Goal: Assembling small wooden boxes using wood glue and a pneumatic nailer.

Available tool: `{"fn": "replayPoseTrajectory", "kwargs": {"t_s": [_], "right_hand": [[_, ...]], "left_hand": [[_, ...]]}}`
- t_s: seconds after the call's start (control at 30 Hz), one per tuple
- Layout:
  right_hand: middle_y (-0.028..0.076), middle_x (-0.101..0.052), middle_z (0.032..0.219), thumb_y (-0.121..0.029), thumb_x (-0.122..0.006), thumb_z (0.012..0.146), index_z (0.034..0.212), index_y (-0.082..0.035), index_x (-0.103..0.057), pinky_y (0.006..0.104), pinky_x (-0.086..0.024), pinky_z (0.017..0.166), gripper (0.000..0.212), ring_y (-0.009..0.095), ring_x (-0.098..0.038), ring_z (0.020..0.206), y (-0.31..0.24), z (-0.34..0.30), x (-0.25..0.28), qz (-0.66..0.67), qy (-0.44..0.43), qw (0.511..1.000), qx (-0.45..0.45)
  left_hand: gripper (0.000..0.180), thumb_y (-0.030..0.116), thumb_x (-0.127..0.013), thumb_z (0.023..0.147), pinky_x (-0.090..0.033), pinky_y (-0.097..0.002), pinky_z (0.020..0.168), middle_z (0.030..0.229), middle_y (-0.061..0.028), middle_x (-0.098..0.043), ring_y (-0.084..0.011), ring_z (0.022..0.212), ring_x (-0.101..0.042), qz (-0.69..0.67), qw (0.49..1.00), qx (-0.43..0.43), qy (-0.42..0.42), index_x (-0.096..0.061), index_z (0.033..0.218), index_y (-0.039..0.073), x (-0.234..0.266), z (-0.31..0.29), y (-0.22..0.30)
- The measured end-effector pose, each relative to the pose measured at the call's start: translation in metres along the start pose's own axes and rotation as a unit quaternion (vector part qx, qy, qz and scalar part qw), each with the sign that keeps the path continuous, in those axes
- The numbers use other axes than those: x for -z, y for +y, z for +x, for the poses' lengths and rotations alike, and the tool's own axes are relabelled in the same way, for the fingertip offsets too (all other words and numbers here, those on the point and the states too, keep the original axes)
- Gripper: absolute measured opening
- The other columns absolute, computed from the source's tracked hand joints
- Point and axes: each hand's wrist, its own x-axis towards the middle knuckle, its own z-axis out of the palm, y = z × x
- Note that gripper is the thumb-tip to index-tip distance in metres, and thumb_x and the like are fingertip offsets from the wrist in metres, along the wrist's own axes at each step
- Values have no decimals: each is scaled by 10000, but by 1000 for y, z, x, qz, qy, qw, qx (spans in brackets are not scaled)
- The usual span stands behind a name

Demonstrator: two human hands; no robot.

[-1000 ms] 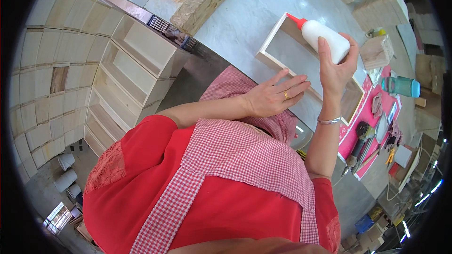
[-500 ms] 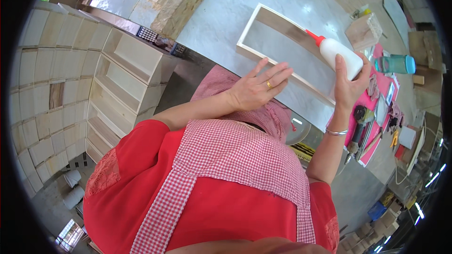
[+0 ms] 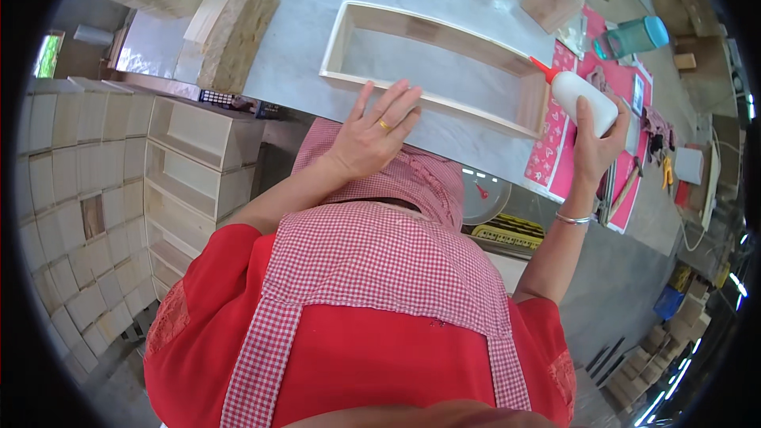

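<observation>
Head view: left hand (image 3: 369,139), fingers spread, lies at the near side of the rectangular wooden frame (image 3: 476,114) (probably steadying it on the desk (image 3: 293,8)); right hand (image 3: 596,147) grips a white squeeze bottle (image 3: 581,101), tilted so its red nozzle (image 3: 543,68) points toward the far right corner.

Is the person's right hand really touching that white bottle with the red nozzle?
Touching. The head view shows the right hand wrapped around the white squeeze bottle, its thumb pressed against the side.

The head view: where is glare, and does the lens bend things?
In the head view, glare streaks whiten the grey table near the top edge; same view, the wooden stack at left curves along the rim; head view again, the white bottle shows no obvious blur.
</observation>
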Motion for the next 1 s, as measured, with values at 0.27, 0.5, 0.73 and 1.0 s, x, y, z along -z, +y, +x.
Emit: {"fn": "replayPoseTrajectory", "kwargs": {"t_s": [0.27, 0.5, 0.73, 1.0], "right_hand": [[89, -618, 1055, -173, -837, 808, 1133, -13, -583, 299, -510, 818, 443, 164, -610, 935, 19, -3, 23, -19, 29, 999, -10], [73, -625, 1046, -181, -817, 837, 1127, -25, -593, 292, -519, 793, 398, 142, -597, 929, 11, -13, 36, -35, 24, 999, -4], [66, -615, 1043, -179, -812, 836, 1128, -23, -593, 281, -501, 807, 396, 144, -590, 937, -2, -38, 62, -34, -5, 999, -18], [72, -616, 1041, -138, -818, 819, 1158, -21, -566, 280, -511, 790, 438, 140, -601, 923, -26, -68, 83, -69, -37, 997, -20]], "left_hand": [[399, 118, -676, 802, -205, -556, 1179, 1478, -104, -453, -295, 1410, -405, 17, 1000, 7, -10, -651, 1197, 71, 0, 1, 3], [423, 118, -680, 799, -198, -563, 1179, 1498, -109, -424, -301, 1424, -380, 14, 999, 20, -21, -643, 1219, 78, 1, 0, 6], [430, 116, -676, 803, -198, -563, 1179, 1507, -115, -414, -303, 1431, -369, 12, 1000, 12, -18, -636, 1229, 70, 1, 3, 5], [340, 100, -639, 806, -234, -562, 1164, 1500, -115, -434, -290, 1436, -363, -8, 1000, 15, 1, -660, 1139, 42, 3, 2, 3]]}}
